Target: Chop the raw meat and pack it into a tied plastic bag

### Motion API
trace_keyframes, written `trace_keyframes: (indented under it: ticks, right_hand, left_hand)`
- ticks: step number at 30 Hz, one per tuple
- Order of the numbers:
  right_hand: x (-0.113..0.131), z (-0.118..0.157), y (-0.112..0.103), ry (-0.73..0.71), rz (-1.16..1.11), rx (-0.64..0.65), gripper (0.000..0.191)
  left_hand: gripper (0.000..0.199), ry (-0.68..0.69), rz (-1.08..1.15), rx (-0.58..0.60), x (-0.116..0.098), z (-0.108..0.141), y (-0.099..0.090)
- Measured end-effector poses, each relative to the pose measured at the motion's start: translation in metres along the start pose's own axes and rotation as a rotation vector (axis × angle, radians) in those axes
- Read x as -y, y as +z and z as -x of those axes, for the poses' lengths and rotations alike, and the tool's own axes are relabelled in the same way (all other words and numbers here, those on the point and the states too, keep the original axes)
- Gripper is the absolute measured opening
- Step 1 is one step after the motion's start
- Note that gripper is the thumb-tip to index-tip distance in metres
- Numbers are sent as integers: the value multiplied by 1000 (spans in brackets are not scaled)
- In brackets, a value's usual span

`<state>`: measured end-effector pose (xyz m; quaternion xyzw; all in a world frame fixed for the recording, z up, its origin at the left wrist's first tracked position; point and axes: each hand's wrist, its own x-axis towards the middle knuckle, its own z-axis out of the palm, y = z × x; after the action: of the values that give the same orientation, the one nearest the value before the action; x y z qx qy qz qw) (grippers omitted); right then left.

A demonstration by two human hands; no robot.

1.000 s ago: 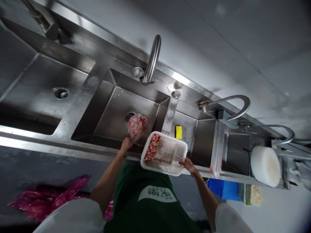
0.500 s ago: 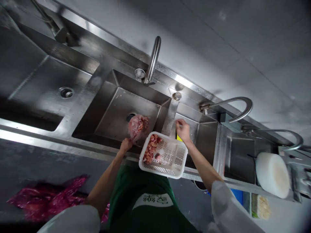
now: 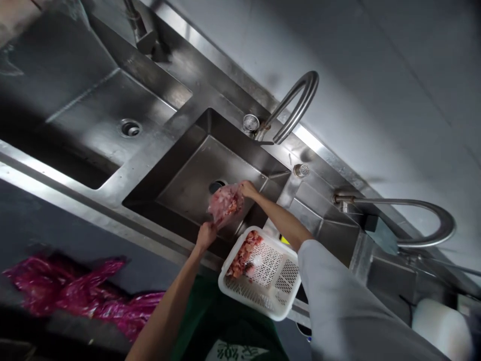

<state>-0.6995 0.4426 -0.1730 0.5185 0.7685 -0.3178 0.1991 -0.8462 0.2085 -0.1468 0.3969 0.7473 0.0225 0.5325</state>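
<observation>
A clear plastic bag of raw meat pieces hangs over the middle sink, close to its drain. My left hand is closed on the lower end of the bag. At the bag's upper right edge, my right hand grips the plastic with its fingers pressed together. A white perforated basket rests on the sink's front edge, slightly tilted. Meat pieces lie along the basket's left side.
Curved faucets rise behind the sinks. A large sink lies to the left, a smaller one to the right. Pink plastic bags lie on the floor at left. Part of another person's arm shows at top left.
My right hand has moved left from above the small sink and taken hold of the bag. The view has turned and shifted. Part of another person's arm has appeared at top left.
</observation>
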Motion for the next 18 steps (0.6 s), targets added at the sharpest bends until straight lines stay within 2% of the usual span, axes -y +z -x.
trace_keyframes:
  ticks: [3,5,9,13,16,18]
  right_hand:
    - [-16,9,-22,63,-4,-133,46]
    - [-28,24,-35,65,-102,-241,49]
    - [-52,61,-39,58,-372,-404,47]
    - [-66,75,-26,162,-421,-405,47]
    - [-68,75,-25,164,-392,-356,48]
    - [-66,76,-28,116,-364,-329,47]
  left_hand:
    - [38,8,86,-43,-21,-5,-2]
    - [36,27,120,-60,-30,-6,-6]
    - [34,64,274,-126,-35,-12,-24]
    - [35,24,386,-157,-36,-39,-47]
    - [21,43,439,-6,-30,-64,-60]
    - [16,42,417,66,-19,-74,-61]
